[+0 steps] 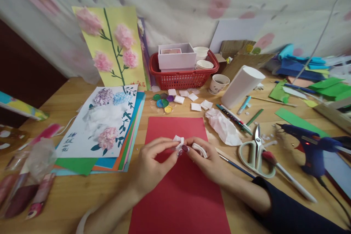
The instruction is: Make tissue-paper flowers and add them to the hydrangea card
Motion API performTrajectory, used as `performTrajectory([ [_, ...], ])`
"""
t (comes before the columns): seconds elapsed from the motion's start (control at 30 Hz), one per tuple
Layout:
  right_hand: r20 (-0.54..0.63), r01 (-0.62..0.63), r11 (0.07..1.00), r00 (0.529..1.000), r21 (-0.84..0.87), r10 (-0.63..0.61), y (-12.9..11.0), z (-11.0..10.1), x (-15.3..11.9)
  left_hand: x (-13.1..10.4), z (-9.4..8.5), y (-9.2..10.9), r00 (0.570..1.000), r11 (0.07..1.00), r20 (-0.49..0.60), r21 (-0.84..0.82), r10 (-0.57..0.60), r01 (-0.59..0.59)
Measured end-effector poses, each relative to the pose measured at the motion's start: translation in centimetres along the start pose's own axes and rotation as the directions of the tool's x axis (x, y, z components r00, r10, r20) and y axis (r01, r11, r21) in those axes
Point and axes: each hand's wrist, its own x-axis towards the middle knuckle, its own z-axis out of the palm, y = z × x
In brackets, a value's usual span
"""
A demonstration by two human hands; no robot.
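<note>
Above a red sheet of paper (178, 197), my two hands meet fingertip to fingertip. My left hand (156, 162) pinches a small piece of white paper (178, 139) between thumb and fingers. The fingertips of my right hand (208, 161) close on the same piece from the other side. A folded white strip (199, 150), paper or tissue, is tucked in the curled fingers of my right hand. Several small white squares (196, 106) lie beyond the red sheet, and a crumpled white tissue (223, 126) lies to its right.
Scissors (253, 153), a brush (290, 175) and a blue glue gun (309, 142) lie on the right, the gun trailing a cord. A red basket (183, 79), a paper cup (218, 83) and a white roll (242, 86) stand behind. Left are stacked coloured papers (79, 165) under a flower picture (101, 120).
</note>
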Motion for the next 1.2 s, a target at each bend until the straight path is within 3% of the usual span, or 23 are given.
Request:
performTrajectory([
  [0.1,-0.014,-0.004,1.000,1.000,0.005,0.004,-0.1,0.0,0.0,0.1,0.0,-0.1,0.995,0.997,-0.062,-0.035,-0.078,0.076],
  [0.23,-0.033,-0.053,0.998,0.998,0.020,0.054,-0.1,0.0,0.0,0.6,0.0,-0.1,0.952,0.947,-0.148,-0.224,-0.268,0.231],
  [0.37,-0.046,-0.099,0.993,0.994,0.066,0.102,-0.1,0.0,0.0,1.1,-0.1,0.0,0.918,0.915,-0.218,-0.311,-0.331,0.256],
  [0.53,-0.072,-0.131,0.979,0.987,0.156,0.143,-0.1,0.0,0.1,0.7,-0.3,-0.3,0.943,0.980,-0.285,-0.149,-0.171,0.133],
  [0.7,-0.045,-0.157,0.967,0.985,0.198,0.169,-0.1,0.1,-0.2,0.1,-0.6,-0.3,0.994,0.981,-0.081,0.185,0.071,-0.055],
  [0.97,-0.017,-0.094,0.989,0.995,0.111,0.097,-0.2,0.1,-0.3,-0.5,-0.1,0.6,0.973,0.940,0.014,0.254,0.230,-0.226],
  [1.2,0.010,-0.099,0.990,0.995,0.098,0.099,-0.5,0.1,-0.3,-0.2,0.1,0.3,0.972,0.946,-0.045,0.245,0.230,-0.212],
])
